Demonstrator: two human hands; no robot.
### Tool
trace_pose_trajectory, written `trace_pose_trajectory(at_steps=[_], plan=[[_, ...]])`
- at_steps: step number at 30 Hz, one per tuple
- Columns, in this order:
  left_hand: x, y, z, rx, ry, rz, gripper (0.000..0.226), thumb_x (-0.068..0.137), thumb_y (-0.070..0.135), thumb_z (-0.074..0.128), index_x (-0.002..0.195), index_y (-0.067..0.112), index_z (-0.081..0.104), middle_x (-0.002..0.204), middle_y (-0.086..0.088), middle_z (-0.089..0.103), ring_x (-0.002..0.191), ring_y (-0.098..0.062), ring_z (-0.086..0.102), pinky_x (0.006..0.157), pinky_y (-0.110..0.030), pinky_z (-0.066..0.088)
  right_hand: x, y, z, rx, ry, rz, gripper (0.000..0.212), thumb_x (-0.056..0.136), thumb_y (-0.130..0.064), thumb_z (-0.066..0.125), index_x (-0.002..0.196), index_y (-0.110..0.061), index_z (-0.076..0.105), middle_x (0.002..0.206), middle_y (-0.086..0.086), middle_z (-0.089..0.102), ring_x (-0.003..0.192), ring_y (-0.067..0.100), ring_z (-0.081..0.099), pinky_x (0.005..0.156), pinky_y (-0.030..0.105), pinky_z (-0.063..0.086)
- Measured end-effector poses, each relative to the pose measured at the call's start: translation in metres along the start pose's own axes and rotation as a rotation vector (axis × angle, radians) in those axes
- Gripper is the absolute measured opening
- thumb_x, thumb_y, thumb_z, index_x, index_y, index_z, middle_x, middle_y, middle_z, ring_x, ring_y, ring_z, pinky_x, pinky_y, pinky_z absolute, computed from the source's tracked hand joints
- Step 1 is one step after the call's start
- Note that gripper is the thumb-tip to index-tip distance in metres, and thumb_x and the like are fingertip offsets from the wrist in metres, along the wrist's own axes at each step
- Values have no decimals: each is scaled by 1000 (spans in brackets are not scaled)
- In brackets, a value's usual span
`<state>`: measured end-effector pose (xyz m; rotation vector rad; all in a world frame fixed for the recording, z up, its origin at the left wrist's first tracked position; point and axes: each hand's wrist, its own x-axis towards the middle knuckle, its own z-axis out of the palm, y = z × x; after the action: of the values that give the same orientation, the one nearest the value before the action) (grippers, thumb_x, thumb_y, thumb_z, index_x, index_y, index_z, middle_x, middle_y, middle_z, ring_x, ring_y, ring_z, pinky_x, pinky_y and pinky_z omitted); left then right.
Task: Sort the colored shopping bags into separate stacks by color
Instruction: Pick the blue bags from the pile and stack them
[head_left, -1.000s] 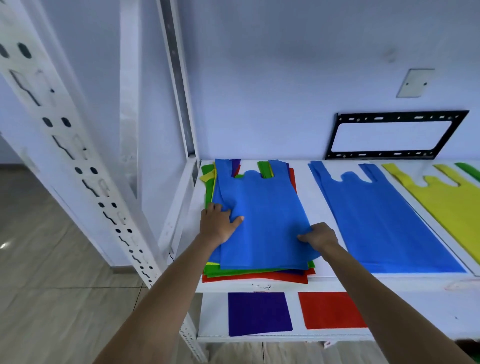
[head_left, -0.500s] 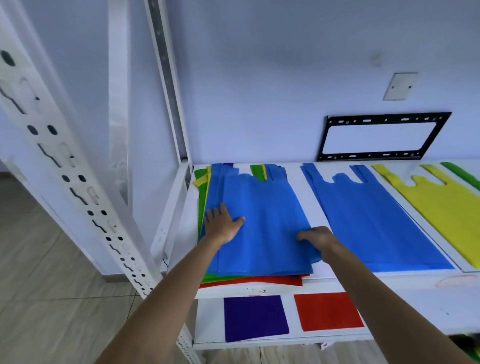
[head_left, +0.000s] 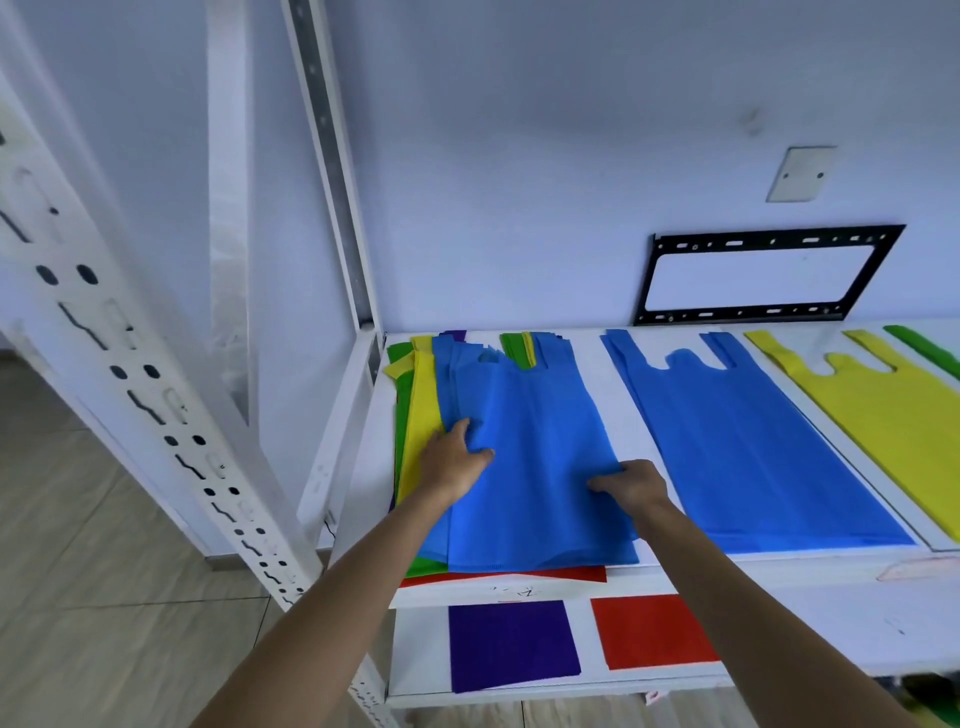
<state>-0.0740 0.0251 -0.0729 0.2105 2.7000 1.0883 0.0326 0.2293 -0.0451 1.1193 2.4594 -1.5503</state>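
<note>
The white shelf carries everything on its upper board. The mixed pile of bags, blue on top with yellow, green and red edges showing, lies at the left end of the board. Just to the right of this pile lies a flat blue bag, apart from it. Further right of the pile lies a yellow bag, then a green strip at the frame edge. Below the pile, on the lower board, lie a purple sheet and a red sheet.
</note>
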Motion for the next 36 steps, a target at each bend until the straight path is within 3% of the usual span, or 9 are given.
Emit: trace_pose_trajectory(at_steps=[3, 7, 9, 12, 16, 22, 26, 30, 36], plan=[[7, 12, -10, -355, 130, -157, 62, 82, 25, 67, 139, 15, 44, 144, -9, 39, 98, -20, 56, 76, -32, 52, 1, -2, 1, 1, -5, 3, 26, 79, -13, 68, 99, 2, 62, 100, 15, 62, 88, 28, 55, 76, 35, 47], [15, 18, -23, -606, 116, -397, 83, 70, 26, 80, 138, 6, 37, 140, -10, 42, 112, -32, 55, 85, -40, 54, 2, -2, 0, 40, -26, 21, 32, 79, -15, 68, 106, 1, 60, 104, 14, 61, 95, 29, 55, 77, 36, 47], [16, 18, -29, -704, 45, -422, 77, 71, 14, 82, 134, -3, 41, 136, -15, 50, 116, -37, 55, 87, -43, 52, 1, -1, -5, 96, -99, 72, 35, 79, -14, 69, 109, 0, 59, 108, 13, 61, 100, 31, 56, 78, 38, 49], [12, 13, -39, -643, -123, -433, 58, 76, 0, 76, 127, -8, 48, 131, -18, 56, 118, -35, 56, 89, -41, 50, 0, 0, -20, 115, -271, 193, 40, 74, -11, 75, 109, 1, 60, 104, 12, 64, 96, 31, 59, 76, 38, 51], [6, -1, -59, -502, -462, -436, 46, 83, 8, 71, 125, 3, 53, 116, -9, 64, 106, -25, 62, 92, -37, 51, 0, 7, -38, 140, -449, 276, 58, 59, -19, 87, 110, -2, 65, 112, 15, 69, 104, 32, 65, 90, 44, 53], [10, -7, -50, -618, -240, -356, 40, 92, 9, 59, 131, 2, 52, 132, -13, 58, 114, -28, 59, 86, -35, 49, 0, 12, -36, 112, -386, 232, 47, 77, -15, 76, 119, -1, 58, 121, 12, 62, 109, 29, 60, 95, 43, 50], [4, -5, -46, -645, -239, -363, 42, 95, 17, 55, 134, 4, 49, 133, -11, 57, 116, -28, 58, 86, -36, 49, -4, 10, -36, -97, -261, 142, 45, 76, -15, 76, 113, 2, 59, 116, 16, 62, 104, 31, 60, 86, 40, 52], [1, -4, -40, -631, -218, -269, 39, 93, 12, 58, 132, 8, 50, 132, -9, 58, 116, -29, 58, 94, -42, 50, -11, 9, -39, 18, -173, 62, 37, 77, -10, 74, 106, 10, 64, 109, 22, 67, 88, 32, 63, 75, 36, 52], [-10, 7, -44, -663, -257, -252, 40, 93, 13, 59, 132, 11, 49, 128, -7, 60, 107, -25, 61, 87, -40, 53, -28, 14, -50, 338, -409, 228, 33, 83, -19, 69, 111, -3, 64, 110, 15, 69, 96, 30, 66, 73, 39, 55]])
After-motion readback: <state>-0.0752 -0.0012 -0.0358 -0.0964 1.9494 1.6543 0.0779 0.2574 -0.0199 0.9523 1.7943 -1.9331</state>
